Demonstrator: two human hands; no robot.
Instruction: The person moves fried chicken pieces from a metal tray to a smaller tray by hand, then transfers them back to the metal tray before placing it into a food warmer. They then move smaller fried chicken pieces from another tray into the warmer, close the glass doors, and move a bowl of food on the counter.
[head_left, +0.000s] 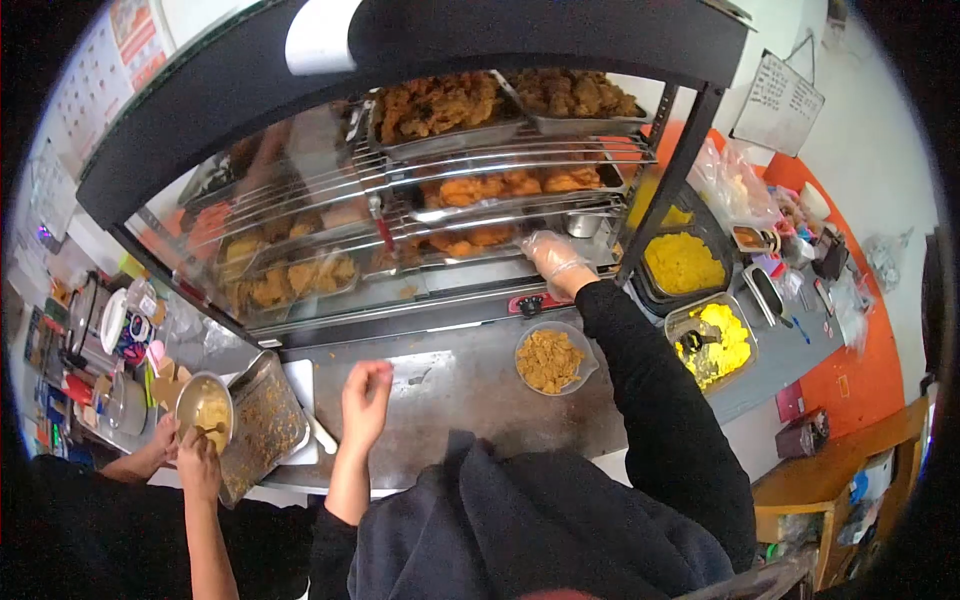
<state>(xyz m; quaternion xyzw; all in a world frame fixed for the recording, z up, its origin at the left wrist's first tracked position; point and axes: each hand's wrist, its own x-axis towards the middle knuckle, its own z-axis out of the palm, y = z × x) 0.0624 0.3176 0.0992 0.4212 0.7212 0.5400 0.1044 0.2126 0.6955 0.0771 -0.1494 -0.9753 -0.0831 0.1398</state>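
Observation:
My left hand is bare and hovers over the metal counter, its fingers loosely curled and apart, with nothing in them. In a clear plastic glove, my right hand reaches to the lower right of the heated display cabinet, beside a small metal container and near the lowest fried pieces. Its fingertips are too blurred to show a grip. A clear bowl of brown crumbly food stands on the counter below my right hand.
At the left, a co-worker's hands hold a metal bowl beside a crumb-covered tray. Fried pieces fill upper cabinet trays. Containers of yellow food stand right of the cabinet, beyond my right forearm.

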